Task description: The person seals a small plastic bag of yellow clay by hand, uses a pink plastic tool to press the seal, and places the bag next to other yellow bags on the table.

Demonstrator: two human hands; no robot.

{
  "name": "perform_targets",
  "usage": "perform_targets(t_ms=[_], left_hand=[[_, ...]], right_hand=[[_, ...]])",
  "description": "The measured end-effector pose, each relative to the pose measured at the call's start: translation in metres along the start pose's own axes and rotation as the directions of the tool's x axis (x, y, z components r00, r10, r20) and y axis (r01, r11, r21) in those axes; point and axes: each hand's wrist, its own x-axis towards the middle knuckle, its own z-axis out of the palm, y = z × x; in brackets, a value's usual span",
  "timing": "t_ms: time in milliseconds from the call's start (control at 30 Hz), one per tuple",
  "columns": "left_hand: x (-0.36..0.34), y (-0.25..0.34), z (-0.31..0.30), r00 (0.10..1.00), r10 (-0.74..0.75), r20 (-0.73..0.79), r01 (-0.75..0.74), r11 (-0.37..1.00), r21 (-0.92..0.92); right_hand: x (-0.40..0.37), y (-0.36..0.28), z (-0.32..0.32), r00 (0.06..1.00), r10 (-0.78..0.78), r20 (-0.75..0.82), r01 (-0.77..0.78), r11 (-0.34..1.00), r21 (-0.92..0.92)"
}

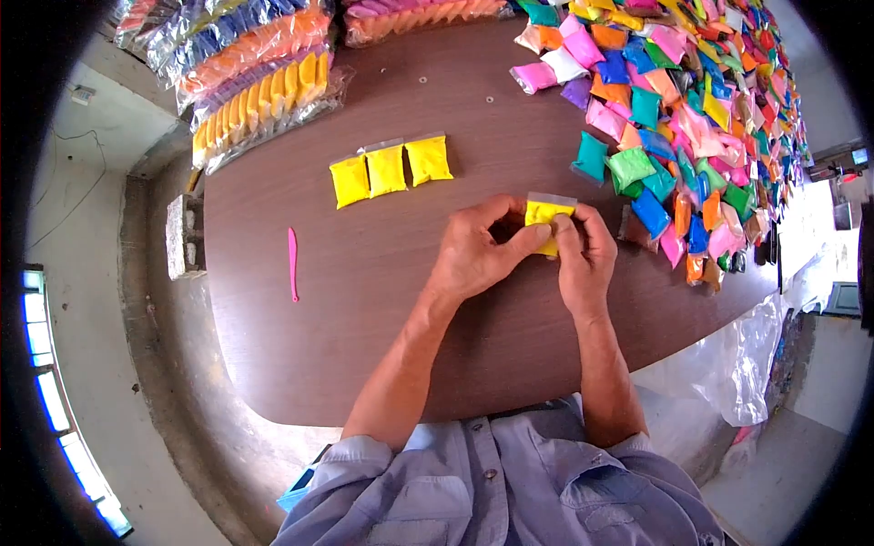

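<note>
Between my two hands I hold a small yellow packet (549, 211) with a clear strip along its top edge. My left hand (481, 247) pinches its left side, thumb on the front. On the opposite side, my right hand (584, 257) is closed on the same packet, its thumb pressed near the middle. Three more yellow packets (386, 170) lie in a row on the brown table (382, 309), up and left of my hands. A thin pink plastic stick (292, 264) rests farther left.
A big heap of packets in many colours (655, 109) covers the table's right side. Long clear bags of orange-yellow packets (264, 100) and other colours are stacked at the back left. Clear plastic sheeting (746, 355) hangs off the right edge.
</note>
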Motion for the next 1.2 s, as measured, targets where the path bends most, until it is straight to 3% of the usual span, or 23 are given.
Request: perform_targets(t_ms=[33, 100, 333, 433, 633, 733, 1033, 1200], left_hand=[[0.000, -0.001, 0.000, 1.000, -0.001, 0.001, 0.001, 1.000, -0.001], [0.000, -0.006, -0.003, 0.998, 0.021, 0.058, -0.031, 0.984, 0.175], [0.002, -0.009, -0.006, 1.000, -0.013, -0.005, 0.014, 0.989, 0.145], [0.000, -0.001, -0.003, 0.999, -0.021, 0.039, 0.015, 0.987, 0.162], [0.002, -0.009, -0.003, 0.999, 0.029, 0.034, -0.035, 0.985, 0.171], [0.003, -0.006, -0.007, 0.997, -0.071, 0.032, 0.063, 0.976, 0.208], [0.003, -0.007, -0.003, 0.998, -0.043, 0.054, 0.041, 0.999, 0.033], [0.004, -0.007, -0.008, 0.994, -0.066, 0.089, 0.050, 0.984, 0.170]], right_hand=[[0.000, -0.001, -0.001, 0.999, 0.027, -0.044, -0.025, 0.999, 0.032], [0.000, 0.001, -0.003, 0.999, 0.026, -0.032, -0.025, 1.000, 0.011], [0.002, -0.001, -0.003, 0.997, -0.004, 0.080, 0.011, 0.996, -0.083], [0.000, -0.003, -0.002, 0.997, 0.079, 0.019, -0.079, 0.997, -0.002], [0.001, -0.004, -0.002, 0.997, 0.071, 0.020, -0.071, 0.997, -0.009], [0.002, -0.004, -0.002, 0.994, 0.057, 0.092, -0.049, 0.995, -0.083], [0.003, 0.000, -0.004, 0.997, 0.070, 0.035, -0.072, 0.997, 0.036], [0.003, -0.007, -0.002, 0.996, 0.082, 0.046, -0.080, 0.996, -0.049]])
